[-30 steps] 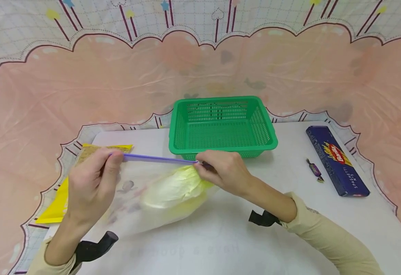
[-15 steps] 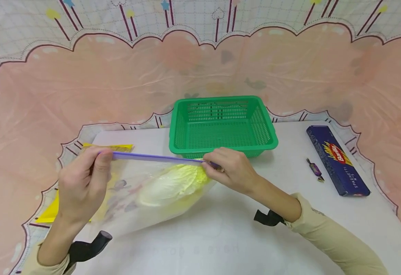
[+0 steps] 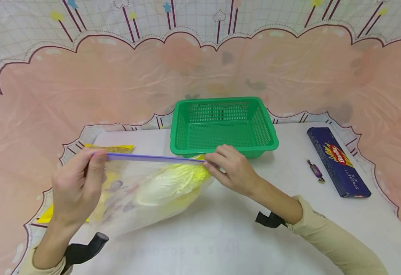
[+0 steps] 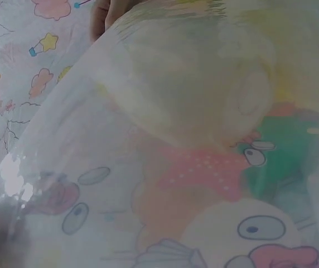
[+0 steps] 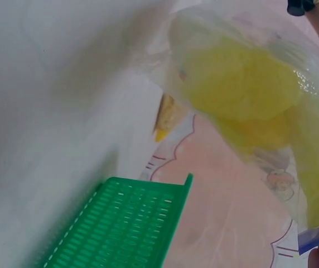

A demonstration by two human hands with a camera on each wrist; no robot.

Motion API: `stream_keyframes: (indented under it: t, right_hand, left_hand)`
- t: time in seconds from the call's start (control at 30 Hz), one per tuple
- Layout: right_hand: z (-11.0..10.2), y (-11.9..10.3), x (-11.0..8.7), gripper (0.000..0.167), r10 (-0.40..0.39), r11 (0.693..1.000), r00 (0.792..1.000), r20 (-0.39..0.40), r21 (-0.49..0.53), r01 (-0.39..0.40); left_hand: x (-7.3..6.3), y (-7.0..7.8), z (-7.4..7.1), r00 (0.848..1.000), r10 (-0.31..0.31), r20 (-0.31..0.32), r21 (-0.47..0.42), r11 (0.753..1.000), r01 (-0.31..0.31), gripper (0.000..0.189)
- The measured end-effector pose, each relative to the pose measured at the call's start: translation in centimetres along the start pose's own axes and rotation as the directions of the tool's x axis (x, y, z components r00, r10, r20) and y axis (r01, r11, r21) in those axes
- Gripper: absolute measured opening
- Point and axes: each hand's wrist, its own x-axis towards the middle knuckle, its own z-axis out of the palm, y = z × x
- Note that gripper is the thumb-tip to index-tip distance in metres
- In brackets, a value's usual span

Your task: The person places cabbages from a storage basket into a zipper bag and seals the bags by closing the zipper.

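A clear zip bag with printed figures hangs above the white table, held up by its purple zip strip. Inside it lies a pale yellow-green napa cabbage, seen through the film; it also shows blurred as a yellow mass in the right wrist view. My left hand pinches the strip's left end between thumb and curled forefinger. At the other end, my right hand pinches the strip near the bag's corner. The strip is stretched nearly straight between both hands. Milky film fills most of the left wrist view.
Behind the bag stands a green plastic basket. To the right lie a wrapped candy and a blue spaghetti box. A yellow packet is partly hidden behind the left hand and bag. A patterned cloth surrounds the table.
My left hand has moved left and my right hand slightly right, both still pinching the strip. More of the purple strip shows between them, and the bag is spread wider.
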Motion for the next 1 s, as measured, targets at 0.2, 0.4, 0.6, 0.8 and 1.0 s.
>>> stream_keyframes:
  t: [0.2,0.4,0.6,0.8,1.0]
  right_hand:
    - [0.01,0.25,-0.29,0.032,0.008,1.000,1.000,-0.014,0.021,-0.008]
    - [0.00,0.52,-0.41,0.033,0.012,1.000,1.000,-0.016,0.021,-0.011]
    - [-0.09,0.63,-0.43,0.031,0.003,1.000,1.000,0.009,0.028,-0.003]
    - [-0.04,0.79,-0.49,0.030,-0.004,0.998,0.999,0.034,0.057,0.002]
    - [-0.06,0.91,-0.56,0.028,-0.004,0.997,0.999,0.041,0.078,0.001]
  left_hand:
    - [-0.13,-0.18,-0.14,1.000,0.001,-0.004,0.003,1.000,-0.001,0.034]
    - [-0.23,-0.26,-0.30,1.000,-0.006,-0.023,0.005,1.000,0.007,0.034]
    - [-0.34,-0.28,-0.39,1.000,-0.015,-0.027,0.015,1.000,0.016,0.033]
    - [-0.43,-0.40,-0.46,0.999,-0.026,-0.034,0.027,0.999,0.027,0.033]
    - [-0.43,-0.51,-0.42,0.999,-0.025,-0.037,0.036,0.999,0.027,0.033]
